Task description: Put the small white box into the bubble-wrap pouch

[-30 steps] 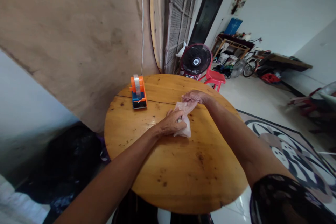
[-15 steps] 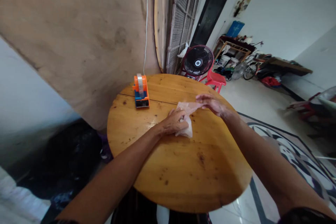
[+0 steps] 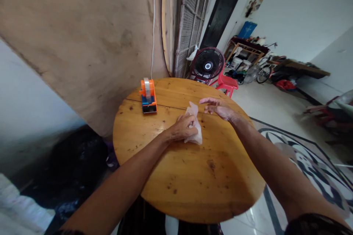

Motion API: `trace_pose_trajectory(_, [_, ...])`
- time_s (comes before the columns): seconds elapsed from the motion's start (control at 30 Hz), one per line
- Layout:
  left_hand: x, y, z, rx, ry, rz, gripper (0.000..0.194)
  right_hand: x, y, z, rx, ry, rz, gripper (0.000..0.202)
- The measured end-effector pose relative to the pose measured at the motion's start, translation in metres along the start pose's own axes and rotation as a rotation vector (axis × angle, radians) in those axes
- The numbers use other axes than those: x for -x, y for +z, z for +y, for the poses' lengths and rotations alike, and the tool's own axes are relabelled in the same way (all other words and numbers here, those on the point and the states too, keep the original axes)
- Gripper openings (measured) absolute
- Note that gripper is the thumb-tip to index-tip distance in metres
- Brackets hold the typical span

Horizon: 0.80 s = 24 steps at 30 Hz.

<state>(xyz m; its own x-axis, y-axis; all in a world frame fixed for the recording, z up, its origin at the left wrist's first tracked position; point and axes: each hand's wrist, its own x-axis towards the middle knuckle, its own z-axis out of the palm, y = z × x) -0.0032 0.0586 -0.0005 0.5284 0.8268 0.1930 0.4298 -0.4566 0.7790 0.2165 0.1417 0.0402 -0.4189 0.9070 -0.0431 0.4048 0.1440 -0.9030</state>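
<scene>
Thin, crumpled whitish wrapping [image 3: 197, 137] lies on the round wooden table [image 3: 190, 191]. My left hand [image 3: 183, 127] presses on it with curled fingers; whatever lies beneath them is hidden. One end of the wrapping sticks up past the fingers. To the right of that end, my right hand [image 3: 216, 108] hovers over the table, fingers apart, touching nothing. An orange and blue tape dispenser [image 3: 149, 96] with a roll of clear tape stands on the table's back left part.
Behind the table are a dark fan [image 3: 208, 65] and a red plastic stool [image 3: 227, 82]. A wooden board wall [image 3: 96, 44] rises at the back left. Black bags [image 3: 74, 158] lie at the lower left. A patterned mat [image 3: 303, 158] covers floor at the right.
My right hand has let go of the wrapping's far end and moved slightly left. That end, which was pulled out to the right, now stands folded up near my left hand.
</scene>
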Motion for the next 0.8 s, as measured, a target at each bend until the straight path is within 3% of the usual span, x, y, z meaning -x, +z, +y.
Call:
trace_pose_trajectory(0.37, [0.000,-0.001,0.002,0.002,-0.032,-0.008,0.011,-0.019,0.014,-0.022,0.024,0.076,-0.148,0.039])
trace_pose_trajectory(0.57, [0.001,-0.003,0.004,0.006,-0.025,-0.001,0.012,-0.025,0.013,-0.032,0.082,0.069,-0.243,0.019])
trace_pose_trajectory(0.8, [-0.001,-0.003,0.000,0.007,0.002,0.007,0.013,-0.029,0.022,-0.041,0.243,0.120,-0.349,0.022])
